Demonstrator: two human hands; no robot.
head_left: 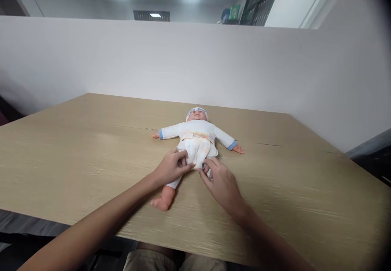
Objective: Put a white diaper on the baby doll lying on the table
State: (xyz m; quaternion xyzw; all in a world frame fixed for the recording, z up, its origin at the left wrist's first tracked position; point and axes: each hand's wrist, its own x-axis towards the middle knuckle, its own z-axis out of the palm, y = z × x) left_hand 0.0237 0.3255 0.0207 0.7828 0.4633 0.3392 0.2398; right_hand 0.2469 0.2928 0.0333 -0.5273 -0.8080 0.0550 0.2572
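Both hands meet at the lower edge of a white diaper point(198, 148) on a baby doll point(197, 134) lying face-up near the middle of the wooden worktop point(76, 148): left hand point(171, 168) curled, fingers pinching the diaper's edge by the doll's hip; right hand point(221, 183) flatter, fingertips pressed to the crotch fold, no clear grip. Work appears at the fitting stage, diaper drawn up between the legs; next move likely calls for holding the front panel snug while side tabs get fastened. One bare leg point(165, 199) points toward the near worktop edge.
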